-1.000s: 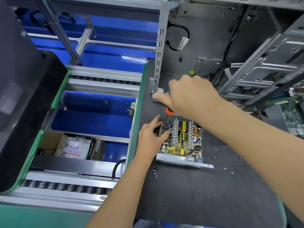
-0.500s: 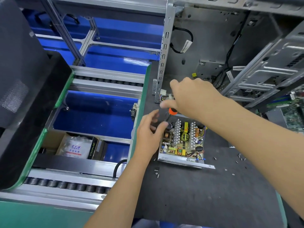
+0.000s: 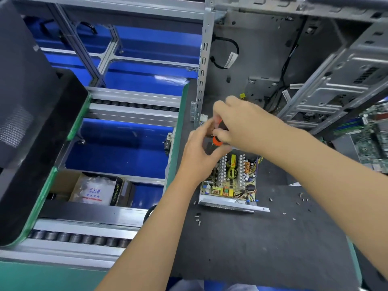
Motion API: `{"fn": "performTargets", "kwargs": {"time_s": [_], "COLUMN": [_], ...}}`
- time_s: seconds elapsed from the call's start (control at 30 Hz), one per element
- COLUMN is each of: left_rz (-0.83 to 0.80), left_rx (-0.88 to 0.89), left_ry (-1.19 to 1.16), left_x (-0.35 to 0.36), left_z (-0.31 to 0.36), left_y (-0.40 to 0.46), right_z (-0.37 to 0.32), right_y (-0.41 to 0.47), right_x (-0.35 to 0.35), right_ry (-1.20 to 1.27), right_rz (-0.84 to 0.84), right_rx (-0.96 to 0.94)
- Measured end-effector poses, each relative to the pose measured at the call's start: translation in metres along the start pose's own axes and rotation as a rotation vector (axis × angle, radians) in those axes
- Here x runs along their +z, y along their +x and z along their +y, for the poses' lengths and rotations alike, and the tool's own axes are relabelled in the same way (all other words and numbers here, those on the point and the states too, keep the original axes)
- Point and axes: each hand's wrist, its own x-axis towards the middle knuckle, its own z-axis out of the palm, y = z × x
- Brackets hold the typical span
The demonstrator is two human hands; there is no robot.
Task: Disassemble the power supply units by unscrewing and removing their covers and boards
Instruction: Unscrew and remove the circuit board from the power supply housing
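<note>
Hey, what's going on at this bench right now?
A person is taking apart a power supply unit on a dark mat. Its cover is already off, exposing the circuit board. The right hand grips an orange-handled screwdriver above the unit's far end, and the left hand reaches up beside it. Loose screws lie around.

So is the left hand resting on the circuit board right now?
Apart. In the head view the left hand is raised beside the screwdriver in the right hand, above the circuit board.
</note>
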Motion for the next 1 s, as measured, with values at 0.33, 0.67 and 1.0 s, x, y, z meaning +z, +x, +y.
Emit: {"fn": "performTargets", "kwargs": {"time_s": [0.33,0.67,1.0], "left_rz": [-0.048,-0.020,-0.029], "left_rx": [-0.040,-0.092,-0.019], "left_ry": [0.060,0.107,0.215], "left_x": [-0.010,-0.008,-0.002], "left_z": [-0.003,0.010,0.013], "left_y": [0.009,0.017,0.025], "right_z": [0.000,0.004,0.000], "right_y": [-0.002,-0.003,-0.003], "right_x": [-0.005,-0.002,-0.001], "right_ry": [0.003,0.024,-0.038], "right_rz": [-0.115,-0.034,-0.059], "right_rx": [0.003,0.067,0.075]}}
